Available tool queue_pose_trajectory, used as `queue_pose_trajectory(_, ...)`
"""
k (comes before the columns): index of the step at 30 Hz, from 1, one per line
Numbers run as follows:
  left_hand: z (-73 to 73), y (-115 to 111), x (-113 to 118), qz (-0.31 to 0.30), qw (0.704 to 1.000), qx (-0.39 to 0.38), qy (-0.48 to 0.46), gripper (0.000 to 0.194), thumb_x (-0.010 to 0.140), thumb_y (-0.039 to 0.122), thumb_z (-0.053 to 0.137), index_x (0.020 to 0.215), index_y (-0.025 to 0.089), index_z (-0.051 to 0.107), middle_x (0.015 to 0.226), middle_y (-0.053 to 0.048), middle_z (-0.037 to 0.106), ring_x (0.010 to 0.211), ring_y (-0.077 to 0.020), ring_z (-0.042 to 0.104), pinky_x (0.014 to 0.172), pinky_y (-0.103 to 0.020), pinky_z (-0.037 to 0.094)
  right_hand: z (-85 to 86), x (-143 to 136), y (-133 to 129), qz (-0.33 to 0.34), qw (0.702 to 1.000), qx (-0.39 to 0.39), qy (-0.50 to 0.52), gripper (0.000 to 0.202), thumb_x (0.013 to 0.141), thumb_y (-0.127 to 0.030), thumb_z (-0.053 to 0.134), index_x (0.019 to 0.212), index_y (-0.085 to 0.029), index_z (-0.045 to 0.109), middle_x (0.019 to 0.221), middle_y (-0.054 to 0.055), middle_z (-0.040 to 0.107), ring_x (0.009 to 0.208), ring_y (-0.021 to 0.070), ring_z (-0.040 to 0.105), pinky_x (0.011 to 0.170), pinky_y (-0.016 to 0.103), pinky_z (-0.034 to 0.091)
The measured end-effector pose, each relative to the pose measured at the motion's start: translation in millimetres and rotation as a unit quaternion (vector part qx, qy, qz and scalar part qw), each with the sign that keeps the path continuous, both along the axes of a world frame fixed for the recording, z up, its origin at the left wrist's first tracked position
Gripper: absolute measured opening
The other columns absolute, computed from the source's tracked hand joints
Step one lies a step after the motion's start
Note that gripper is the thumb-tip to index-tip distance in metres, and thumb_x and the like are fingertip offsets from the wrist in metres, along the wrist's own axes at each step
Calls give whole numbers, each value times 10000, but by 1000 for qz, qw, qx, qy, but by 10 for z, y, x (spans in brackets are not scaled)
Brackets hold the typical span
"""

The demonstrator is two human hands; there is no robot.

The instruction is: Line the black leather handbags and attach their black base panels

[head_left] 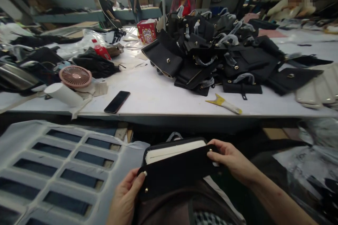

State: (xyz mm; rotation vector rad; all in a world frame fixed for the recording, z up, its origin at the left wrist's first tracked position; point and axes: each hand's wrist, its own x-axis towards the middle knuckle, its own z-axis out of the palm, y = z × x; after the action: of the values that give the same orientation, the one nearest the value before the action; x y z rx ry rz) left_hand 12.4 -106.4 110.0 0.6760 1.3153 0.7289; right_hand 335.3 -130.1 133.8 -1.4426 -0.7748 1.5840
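A black bag [176,168] with small gold studs is held low in front of me, its cream inner side showing along the top. My left hand [128,193] pinches its left end, thumb on the front near a stud. At the right end, my right hand [224,154] grips the upper corner between thumb and fingers. A clear-wrapped handle shows behind the bag's top edge.
A white table [158,102] bears a heap of black bags [200,52], a phone [117,102], a yellow tool [224,104] and a pink fan [75,76]. A slotted grey rack [55,161] stands at left, plastic wrap [298,168] at right. Several people are beyond.
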Motion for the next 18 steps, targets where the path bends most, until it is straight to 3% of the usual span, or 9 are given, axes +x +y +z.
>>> queue_pose_trajectory(3, -52, 0, 85, 39, 999, -17, 17, 454, 629, 558, 809, 859, 209, 631, 694, 24, 667, 567, -144, 582, 467, -210, 445, -210, 31, -68, -65, 997, -27, 41, 340, 720, -491, 791, 800, -200, 636, 669, -23, 551, 509, 104, 470, 386, 220, 449)
queue_pose_trajectory(5, -86, 85, 114, 29, 997, 13, 63, 447, 646, 585, 786, 801, 204, 609, 630, 39, 611, 529, -124, 527, 430, -190, 390, -318, 47, -49, -101, 994, -22, 28, 363, 704, -508, 799, 756, -185, 640, 643, -24, 536, 493, 99, 474, 374, 218, 455)
queue_pose_trajectory(9, -141, 315, 117, -22, 975, 120, 188, 454, 705, 626, 717, 757, 181, 645, 548, 48, 507, 498, -93, 411, 453, -181, 330, -478, 65, 79, -142, 987, 3, -80, 427, 679, -561, 791, 683, -159, 646, 575, -25, 522, 389, 58, 410, 309, 180, 319)
queue_pose_trajectory(12, -186, 460, 120, -29, 971, 127, 200, 468, 692, 631, 721, 750, 171, 662, 595, 23, 568, 548, -110, 451, 504, -194, 359, -542, 62, 180, -171, 979, -3, -112, 461, 645, -591, 795, 651, -164, 623, 524, -32, 509, 345, 47, 370, 300, 181, 240)
queue_pose_trajectory(18, -275, 629, 118, -27, 974, 99, 200, 465, 649, 613, 755, 719, 162, 666, 680, -22, 669, 679, -165, 567, 617, -224, 434, -551, 52, 295, -193, 973, -50, -116, 497, 551, -605, 834, 602, -174, 593, 461, -45, 454, 365, 48, 323, 330, 184, 202)
